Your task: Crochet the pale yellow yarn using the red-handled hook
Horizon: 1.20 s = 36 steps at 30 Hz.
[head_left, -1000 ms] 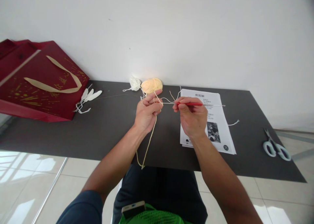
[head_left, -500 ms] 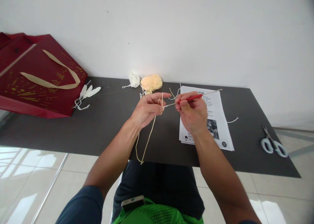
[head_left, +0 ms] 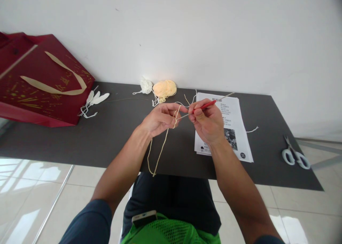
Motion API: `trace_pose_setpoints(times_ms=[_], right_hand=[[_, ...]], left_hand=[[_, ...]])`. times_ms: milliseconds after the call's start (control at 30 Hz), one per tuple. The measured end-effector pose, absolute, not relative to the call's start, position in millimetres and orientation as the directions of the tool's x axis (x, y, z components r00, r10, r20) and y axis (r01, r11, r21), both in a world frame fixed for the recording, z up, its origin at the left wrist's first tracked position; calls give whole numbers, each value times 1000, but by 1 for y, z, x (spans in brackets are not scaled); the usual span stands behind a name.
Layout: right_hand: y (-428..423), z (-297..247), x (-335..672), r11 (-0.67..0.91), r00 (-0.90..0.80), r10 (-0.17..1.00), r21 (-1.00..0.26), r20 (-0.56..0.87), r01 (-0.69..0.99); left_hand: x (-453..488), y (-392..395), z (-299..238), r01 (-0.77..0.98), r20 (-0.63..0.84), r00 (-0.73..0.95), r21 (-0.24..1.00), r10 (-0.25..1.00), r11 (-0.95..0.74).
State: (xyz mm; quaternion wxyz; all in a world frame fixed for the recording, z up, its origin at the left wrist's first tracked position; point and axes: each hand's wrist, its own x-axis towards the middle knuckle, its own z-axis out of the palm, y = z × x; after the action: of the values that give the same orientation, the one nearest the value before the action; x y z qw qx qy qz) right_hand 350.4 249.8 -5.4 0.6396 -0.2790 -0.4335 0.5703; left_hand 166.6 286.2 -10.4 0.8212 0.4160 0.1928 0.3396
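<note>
Head view: our left hand [head_left: 159, 120] pinches yarn [head_left: 162, 147] drooping to the front edge of the table [head_left: 80, 147], our right hand [head_left: 210, 124] grips the red-handled hook [head_left: 210, 104], it's looped but probably most stitching's left.

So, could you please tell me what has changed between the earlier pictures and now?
The left hand has straightened its index finger toward the right hand, with yellow yarn over it. The red-handled hook in the right hand has tilted, its right end now higher. Nothing was taken up or let go. The scissors, papers, peach yarn ball and bag stayed put.
</note>
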Motion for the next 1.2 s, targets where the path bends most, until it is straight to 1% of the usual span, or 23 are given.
trace_pose_setpoints(times_ms=[133, 367, 600, 767, 867, 1033, 1133, 1200], right_hand=[[249, -4, 349, 117, -36, 987, -851, 157, -511], [248, -4, 350, 87, -103, 981, -842, 167, -533], [246, -4, 349, 71, -129, 978, -842, 164, -535], [247, -3, 350, 46, -134, 981, -842, 139, -537], [247, -3, 350, 13, -140, 984, -837, 106, -547], [251, -8, 349, -70, -146, 989, -786, 26, -614], [253, -10, 346, -97, -122, 992, -742, -21, -663], [253, -10, 344, -97, -92, 995, -727, -47, -680]], left_hand=[[167, 286, -10, -396, -42, 692, 813, 721, 427], [168, 285, -8, -349, -82, 740, 802, 668, 485], [167, 286, -10, -334, -75, 791, 779, 608, 531], [168, 286, -9, -344, -71, 794, 766, 603, 543], [170, 285, -8, -369, -61, 774, 765, 631, 527], [173, 283, -7, -474, -28, 658, 761, 753, 443], [176, 281, -7, -542, 15, 558, 764, 829, 351], [179, 280, -8, -577, 61, 466, 777, 883, 251]])
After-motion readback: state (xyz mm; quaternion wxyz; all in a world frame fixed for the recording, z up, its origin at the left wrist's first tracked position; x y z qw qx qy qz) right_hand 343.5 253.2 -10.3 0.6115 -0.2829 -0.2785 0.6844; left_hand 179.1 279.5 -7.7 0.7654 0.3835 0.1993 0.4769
